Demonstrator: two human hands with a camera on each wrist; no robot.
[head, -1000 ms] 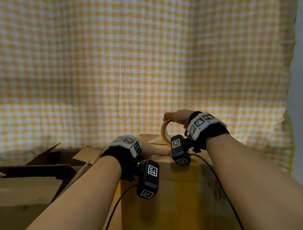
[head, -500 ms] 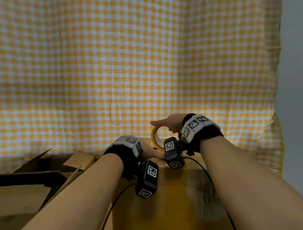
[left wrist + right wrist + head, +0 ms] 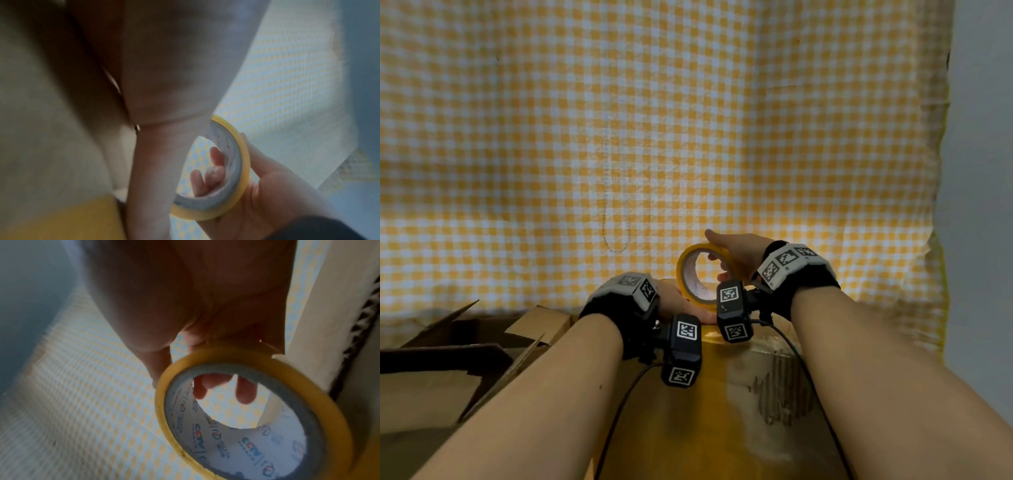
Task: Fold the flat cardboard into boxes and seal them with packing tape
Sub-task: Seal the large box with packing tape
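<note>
Head view has the person leaning over a closed cardboard box [image 3: 722, 404] that already wears a wide strip of yellow tape down its near face. Their right hand [image 3: 739, 253] has the tape roll [image 3: 697, 274] standing on edge at the box's far top edge, fingers [image 3: 216, 155] hooked through the core and thumb laid over the outer rim, so it's wrapped snugly round the ring. Right wrist view shows those fingertips poking through the hole, plus printed logos on the inner cardboard core.

The left hand [image 3: 681, 305] lies flat on the box top just beside the roll, pressing down; from the left wrist view it's mostly a blurry palm against cardboard, but the fingers look straight and hold nothing.

Left of the box sits a heap of other cardboard [image 3: 465, 342], flaps sticking up, partly in shadow. Everything rests on or against a yellow-and-white checked cloth [image 3: 654, 137] that fills the background.
</note>
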